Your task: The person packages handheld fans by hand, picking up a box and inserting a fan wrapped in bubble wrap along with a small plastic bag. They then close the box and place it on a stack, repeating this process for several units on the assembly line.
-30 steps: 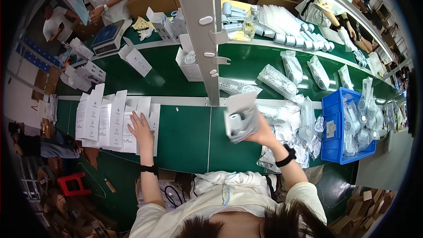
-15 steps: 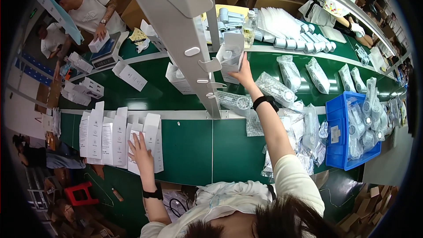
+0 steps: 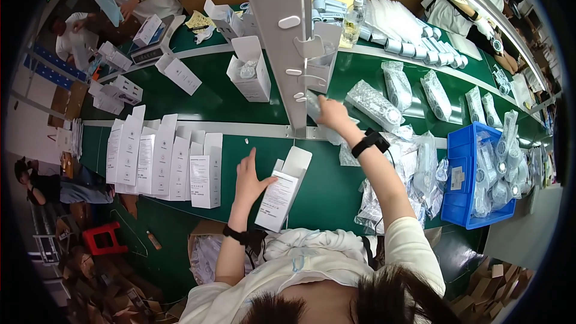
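Observation:
My left hand [image 3: 247,183] is open, fingers spread, its thumb against the edge of a white carton [image 3: 279,197]. That carton leans slightly on the green bench with its top flap up. Farther off, my right hand [image 3: 333,114] has its fingers curled over a bubble-wrapped item [image 3: 312,107] beside the metal post, which partly hides it. Behind the post stands an open white carton [image 3: 323,63]. Left of it, another open carton [image 3: 248,81] has a clear-wrapped item inside. A row of white cartons [image 3: 162,162] stands left of my left hand.
The metal post [image 3: 273,30] rises between my hands and the far side. More bubble-wrapped items [image 3: 376,106] lie on the far green strip. At right, a blue bin [image 3: 462,174] holds wrapped items beside a pile of silvery packets [image 3: 399,180]. Co-workers sit beyond.
My right hand has left the carton behind the post and come nearer, onto the bubble-wrapped item. My left hand has moved right; one carton now stands apart from the row. The view has shifted.

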`<control>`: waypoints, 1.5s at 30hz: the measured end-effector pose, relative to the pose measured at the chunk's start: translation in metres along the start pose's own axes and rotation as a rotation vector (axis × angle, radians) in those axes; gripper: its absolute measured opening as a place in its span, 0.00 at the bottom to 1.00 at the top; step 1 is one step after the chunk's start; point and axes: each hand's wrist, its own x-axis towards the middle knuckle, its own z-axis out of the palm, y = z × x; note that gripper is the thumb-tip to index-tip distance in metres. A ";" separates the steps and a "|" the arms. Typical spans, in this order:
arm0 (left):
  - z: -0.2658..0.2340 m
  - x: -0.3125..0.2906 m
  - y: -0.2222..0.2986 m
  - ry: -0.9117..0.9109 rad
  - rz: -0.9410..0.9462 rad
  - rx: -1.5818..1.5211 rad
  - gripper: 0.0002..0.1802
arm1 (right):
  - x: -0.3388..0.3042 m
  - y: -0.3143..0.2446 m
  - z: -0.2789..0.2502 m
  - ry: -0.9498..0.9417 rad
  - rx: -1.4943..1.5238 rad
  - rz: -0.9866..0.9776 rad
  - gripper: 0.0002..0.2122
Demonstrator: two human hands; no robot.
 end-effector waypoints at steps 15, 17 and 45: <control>0.040 -0.004 0.020 -0.479 0.116 -0.672 0.43 | -0.170 0.005 -0.053 0.424 2.121 0.019 0.26; 0.025 -0.011 0.037 -0.419 0.168 -0.698 0.45 | -0.174 -0.008 -0.056 0.468 2.142 0.012 0.26; 0.062 -0.015 0.047 0.311 0.466 -0.507 0.41 | -0.006 0.073 -0.006 0.247 -0.209 0.029 0.35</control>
